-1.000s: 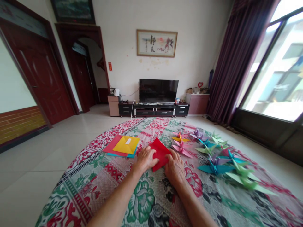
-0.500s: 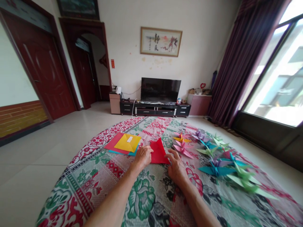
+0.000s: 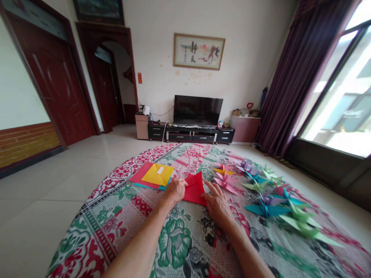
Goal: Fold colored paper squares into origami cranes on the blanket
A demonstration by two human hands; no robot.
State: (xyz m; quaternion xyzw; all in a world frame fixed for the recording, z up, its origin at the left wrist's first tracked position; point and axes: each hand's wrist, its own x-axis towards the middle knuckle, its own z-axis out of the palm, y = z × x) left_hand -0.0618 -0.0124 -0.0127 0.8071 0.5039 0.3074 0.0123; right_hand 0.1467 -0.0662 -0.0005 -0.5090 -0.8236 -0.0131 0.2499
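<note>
A folded sheet of red paper [image 3: 193, 188] lies on the cloth-covered table in front of me, its upper part folded over and its right edge slightly raised. My left hand [image 3: 175, 191] grips its left edge, thumb and fingers closed on the paper. At the right edge is my right hand [image 3: 216, 200], with thumb and index finger apart and the thumb against the lower right corner. Left of the red sheet, a pile of square papers has a yellow packet [image 3: 155, 176] with a white label on top, over pink paper [image 3: 138, 175] and blue paper [image 3: 145, 186].
Several folded paper cranes stand on the right of the table, among them a blue crane [image 3: 266, 208], a green crane [image 3: 304, 220] and a pink crane [image 3: 225, 181]. A patterned tablecloth [image 3: 174, 241] covers the round table. Beyond is a television [image 3: 198, 111] on a low cabinet.
The red paper's upper point has come down into a fold across the sheet. My right hand's fingers have spread a little along its right edge; my left hand stays on the left edge.
</note>
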